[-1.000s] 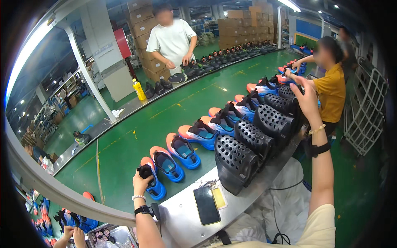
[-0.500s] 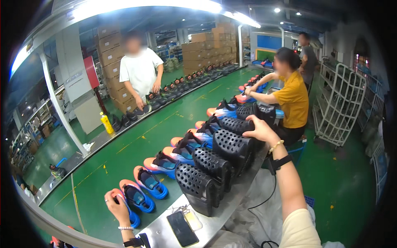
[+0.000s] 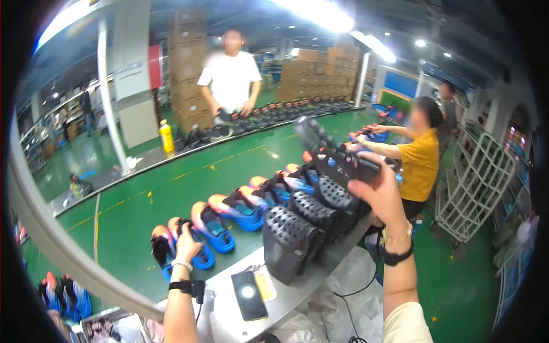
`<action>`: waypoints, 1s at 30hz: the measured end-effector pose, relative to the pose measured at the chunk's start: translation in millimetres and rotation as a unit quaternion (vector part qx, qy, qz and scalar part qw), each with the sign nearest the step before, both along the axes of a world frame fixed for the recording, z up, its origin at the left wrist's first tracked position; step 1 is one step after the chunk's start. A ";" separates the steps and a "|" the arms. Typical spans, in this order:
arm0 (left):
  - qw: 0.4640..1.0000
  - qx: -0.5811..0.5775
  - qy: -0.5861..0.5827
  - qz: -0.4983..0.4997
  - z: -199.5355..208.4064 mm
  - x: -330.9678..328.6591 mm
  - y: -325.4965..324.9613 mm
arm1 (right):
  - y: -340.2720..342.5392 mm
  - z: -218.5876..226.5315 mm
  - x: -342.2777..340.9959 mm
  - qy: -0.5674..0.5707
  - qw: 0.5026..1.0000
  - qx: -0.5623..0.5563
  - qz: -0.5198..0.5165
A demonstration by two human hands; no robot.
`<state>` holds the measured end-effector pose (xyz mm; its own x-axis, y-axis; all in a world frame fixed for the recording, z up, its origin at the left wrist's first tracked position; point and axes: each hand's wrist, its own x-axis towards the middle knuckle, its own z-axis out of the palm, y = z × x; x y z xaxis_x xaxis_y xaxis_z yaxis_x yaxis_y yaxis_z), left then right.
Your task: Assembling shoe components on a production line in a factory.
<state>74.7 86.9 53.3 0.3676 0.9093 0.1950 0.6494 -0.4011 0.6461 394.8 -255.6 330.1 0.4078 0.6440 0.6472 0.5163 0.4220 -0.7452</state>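
Head: right hand (image 3: 384,195) holding 1 clog (image 3: 342,167); left hand (image 3: 187,247) on 1 shoe (image 3: 204,260), grip unclear.

My right hand (image 3: 382,193) has lifted a black clog (image 3: 341,164) above the worktop's (image 3: 285,294) far end; my left hand (image 3: 186,247) moved one sneaker (image 3: 202,260) over.

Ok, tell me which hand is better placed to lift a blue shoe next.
Left, I'd judge: the left hand is right at a blue shoe, while the right hand is occupied, holding up a black piece.
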 end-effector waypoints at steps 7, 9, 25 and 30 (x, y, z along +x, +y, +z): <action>0.940 -0.008 -0.336 0.063 -8.0 -22.9 -87.4 | 60.5 -76.9 -187.5 -0.305 0.892 -0.317 0.102; 0.956 0.112 -0.247 0.110 -27.8 -34.2 -101.9 | 110.2 -113.7 -204.0 -0.331 0.877 -0.340 0.083; 0.958 0.048 -0.264 0.103 -55.9 -45.5 -116.4 | 315.4 -281.0 -274.5 -0.354 0.871 -0.338 -0.044; 0.959 0.066 -0.238 0.137 -57.2 -55.8 -110.4 | 316.2 -258.1 -278.5 -0.340 0.857 -0.384 0.051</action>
<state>18.9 -23.4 -3.9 -0.0410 0.9149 0.4015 0.3865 -0.3560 0.8508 116.3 60.6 72.1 0.0207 0.9963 0.0828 0.9310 0.0109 -0.3649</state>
